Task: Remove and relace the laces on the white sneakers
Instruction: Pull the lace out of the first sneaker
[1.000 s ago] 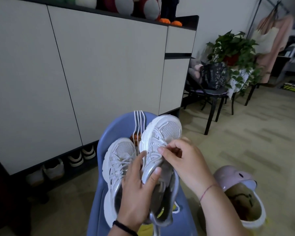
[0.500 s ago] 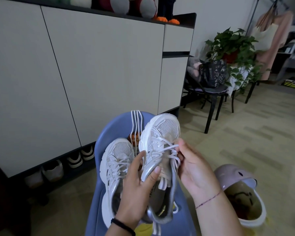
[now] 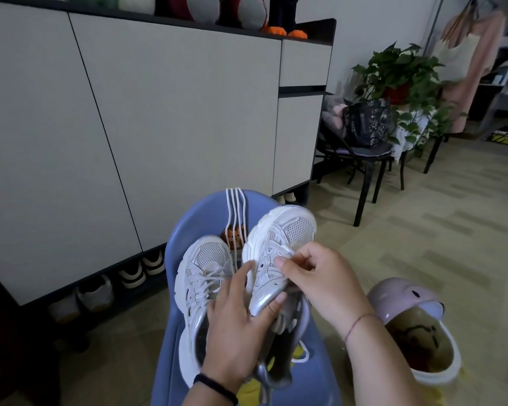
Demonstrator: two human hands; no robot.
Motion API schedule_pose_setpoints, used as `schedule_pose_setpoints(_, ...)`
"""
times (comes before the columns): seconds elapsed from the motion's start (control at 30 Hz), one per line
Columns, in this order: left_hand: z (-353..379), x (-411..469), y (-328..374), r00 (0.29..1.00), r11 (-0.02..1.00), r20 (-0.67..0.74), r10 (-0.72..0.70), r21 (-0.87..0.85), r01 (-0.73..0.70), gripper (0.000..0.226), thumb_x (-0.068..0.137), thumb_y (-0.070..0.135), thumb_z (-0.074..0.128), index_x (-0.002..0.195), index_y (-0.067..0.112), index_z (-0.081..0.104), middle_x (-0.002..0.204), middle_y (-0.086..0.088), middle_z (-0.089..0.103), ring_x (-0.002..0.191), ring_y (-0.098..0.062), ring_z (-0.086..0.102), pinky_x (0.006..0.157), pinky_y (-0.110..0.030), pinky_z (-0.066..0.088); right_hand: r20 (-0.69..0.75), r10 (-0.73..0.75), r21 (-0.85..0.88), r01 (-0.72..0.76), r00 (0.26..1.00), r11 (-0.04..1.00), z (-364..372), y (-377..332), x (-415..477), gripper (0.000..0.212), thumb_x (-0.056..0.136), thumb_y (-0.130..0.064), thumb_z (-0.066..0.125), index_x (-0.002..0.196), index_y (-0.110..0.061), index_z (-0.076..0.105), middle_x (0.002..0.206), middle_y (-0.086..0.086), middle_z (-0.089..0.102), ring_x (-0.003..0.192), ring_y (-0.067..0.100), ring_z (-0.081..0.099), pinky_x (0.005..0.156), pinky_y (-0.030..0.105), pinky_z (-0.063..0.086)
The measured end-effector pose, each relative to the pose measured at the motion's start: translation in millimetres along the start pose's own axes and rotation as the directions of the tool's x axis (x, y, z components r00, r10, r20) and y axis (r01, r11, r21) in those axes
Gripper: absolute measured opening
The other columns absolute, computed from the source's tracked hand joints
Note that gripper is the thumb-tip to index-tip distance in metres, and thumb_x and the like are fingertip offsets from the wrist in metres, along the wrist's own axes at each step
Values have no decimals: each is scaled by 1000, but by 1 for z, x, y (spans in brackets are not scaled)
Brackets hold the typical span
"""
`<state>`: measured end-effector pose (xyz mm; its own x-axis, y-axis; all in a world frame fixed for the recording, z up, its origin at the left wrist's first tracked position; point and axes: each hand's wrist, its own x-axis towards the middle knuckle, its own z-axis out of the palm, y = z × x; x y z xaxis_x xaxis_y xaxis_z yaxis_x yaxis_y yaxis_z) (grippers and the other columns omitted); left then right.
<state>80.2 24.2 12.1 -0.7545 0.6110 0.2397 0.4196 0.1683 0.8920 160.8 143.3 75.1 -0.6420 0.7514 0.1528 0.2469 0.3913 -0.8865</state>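
My left grip (image 3: 238,326) clasps the sneaker (image 3: 291,230), toe pointing away, my right grip (image 3: 320,281) pinching its lace (image 3: 286,249) beside the other sneaker (image 3: 206,259).

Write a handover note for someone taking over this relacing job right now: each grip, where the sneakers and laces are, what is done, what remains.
Left grip holds the raised sneaker by its side.
Right grip pinches a lace near its front eyelets.
Other sneaker lies on the blue chair, laced.
Loose laces hang over the chair's back.
Done: hard to tell, as the raised sneaker's lacing is mostly hidden.
Left: at least the lying sneaker needs unlacing and relacing.
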Motion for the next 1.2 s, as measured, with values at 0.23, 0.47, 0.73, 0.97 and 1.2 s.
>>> schedule_pose_setpoints(0.23,6,-4,4,998,998,27,56,-5,-56,80,56,98,38,127,61,38,135,25,46,129,0,40,112,-44,31,38,-105,-257,111,994,960,-18,-1,-2,42,86,-37,65,64,-3,56,52,-17,48,53,-6,48,53,15,36)
schedule_pose_setpoints(0.47,10,-4,6,999,993,41,18,-115,-13,75,57,94,47,125,63,40,134,29,45,128,1,40,113,-41,33,-41,-145,98,149,989,984,-11,3,-3,30,95,-29,55,75,-7,60,69,3,61,69,11,56,75,42,51)
schedule_pose_setpoints(0.73,11,-1,8,1000,959,12,17,-282,-13,82,59,89,57,133,55,42,136,26,48,132,-4,42,111,-46,36,-33,56,849,-1,998,528,-1,-5,-6,34,91,-29,51,65,-11,64,49,-3,33,58,15,38,76,31,47)
schedule_pose_setpoints(0.97,6,-5,6,1000,976,-21,22,-216,-26,71,57,94,50,123,68,39,134,30,46,130,-3,41,111,-44,35,21,34,534,-40,999,844,-13,-17,-11,38,95,-33,51,72,-9,69,54,5,48,47,9,40,53,21,39)
schedule_pose_setpoints(1.2,5,-7,7,998,997,8,60,-56,-60,79,55,98,39,126,62,38,129,26,46,124,-4,43,110,-43,34,30,-121,-223,125,992,967,-21,-18,-15,45,81,-51,65,63,-12,52,51,-10,49,50,4,42,53,26,34)
